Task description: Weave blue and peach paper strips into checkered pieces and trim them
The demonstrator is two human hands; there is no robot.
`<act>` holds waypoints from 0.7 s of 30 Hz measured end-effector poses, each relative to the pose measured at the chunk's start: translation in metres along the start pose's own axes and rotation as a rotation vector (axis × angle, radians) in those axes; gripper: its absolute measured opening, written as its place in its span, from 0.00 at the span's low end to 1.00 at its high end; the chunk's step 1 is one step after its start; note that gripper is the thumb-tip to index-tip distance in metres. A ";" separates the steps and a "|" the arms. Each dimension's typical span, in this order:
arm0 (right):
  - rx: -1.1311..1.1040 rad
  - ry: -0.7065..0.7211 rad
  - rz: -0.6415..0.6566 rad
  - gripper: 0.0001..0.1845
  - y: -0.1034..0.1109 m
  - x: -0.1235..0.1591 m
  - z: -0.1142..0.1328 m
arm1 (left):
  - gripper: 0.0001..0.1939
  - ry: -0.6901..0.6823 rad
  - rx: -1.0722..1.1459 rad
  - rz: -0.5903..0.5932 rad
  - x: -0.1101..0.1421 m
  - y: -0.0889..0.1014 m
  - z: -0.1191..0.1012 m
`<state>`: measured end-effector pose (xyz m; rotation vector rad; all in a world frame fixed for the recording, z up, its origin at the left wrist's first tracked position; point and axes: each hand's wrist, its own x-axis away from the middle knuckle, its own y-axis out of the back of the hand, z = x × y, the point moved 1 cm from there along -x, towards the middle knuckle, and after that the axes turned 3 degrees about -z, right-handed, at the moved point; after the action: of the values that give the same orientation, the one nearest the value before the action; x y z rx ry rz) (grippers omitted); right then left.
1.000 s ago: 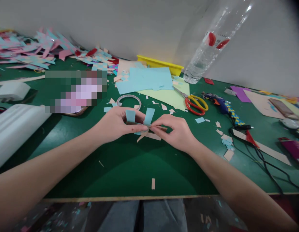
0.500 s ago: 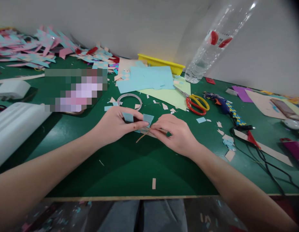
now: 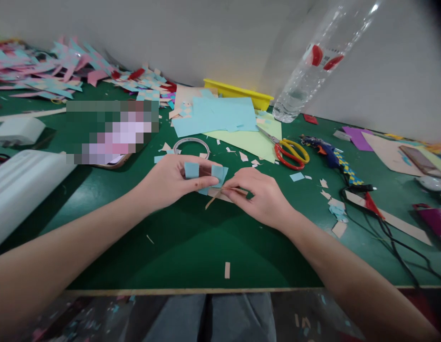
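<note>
Between the thumb and fingers of my left hand [image 3: 170, 183] is a folded light-blue paper piece [image 3: 217, 174], with more blue showing near the fingers. My right hand [image 3: 259, 194], just to its right, pinches a thin tan paper strip [image 3: 212, 199] whose loose end slants down to the left. Below the blue piece, a pale peach strip [image 3: 224, 194] runs behind the right fingers; which hand bears it I cannot tell. Directly behind my left hand, a roll of tape [image 3: 207, 151] lies flat on the green table [image 3: 185, 247].
Red-and-yellow-handled scissors [image 3: 290, 153] lie beyond my right hand, beside blue paper sheets [image 3: 224, 114]. A plastic bottle [image 3: 313, 66] leans at the back. Black cables [image 3: 388, 232] sit at right. On the left are a blurred phone [image 3: 117, 137] and a white box-like object [image 3: 31, 190].
The blue paper has shifted slightly right and its folds sit at a different angle. The tan strip's loose end has swung a little right. My right hand stays almost in place.
</note>
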<state>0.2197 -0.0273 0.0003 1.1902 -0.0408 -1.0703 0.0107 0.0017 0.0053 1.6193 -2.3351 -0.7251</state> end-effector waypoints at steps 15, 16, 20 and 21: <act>-0.101 -0.283 -0.008 0.09 0.005 -0.002 -0.004 | 0.14 0.032 0.004 -0.086 -0.002 0.005 0.004; -0.105 -0.287 -0.011 0.09 0.005 -0.003 -0.004 | 0.14 0.032 -0.021 -0.083 -0.002 0.005 0.004; -0.123 -0.296 0.004 0.09 0.005 -0.003 -0.004 | 0.17 0.031 -0.054 -0.080 -0.003 0.006 0.003; -0.126 -0.295 0.008 0.09 0.005 -0.004 -0.004 | 0.17 0.033 -0.044 -0.072 -0.003 0.006 0.003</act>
<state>0.2232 -0.0222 0.0043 0.9113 -0.2041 -1.2168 0.0057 0.0074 0.0061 1.6907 -2.2332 -0.7528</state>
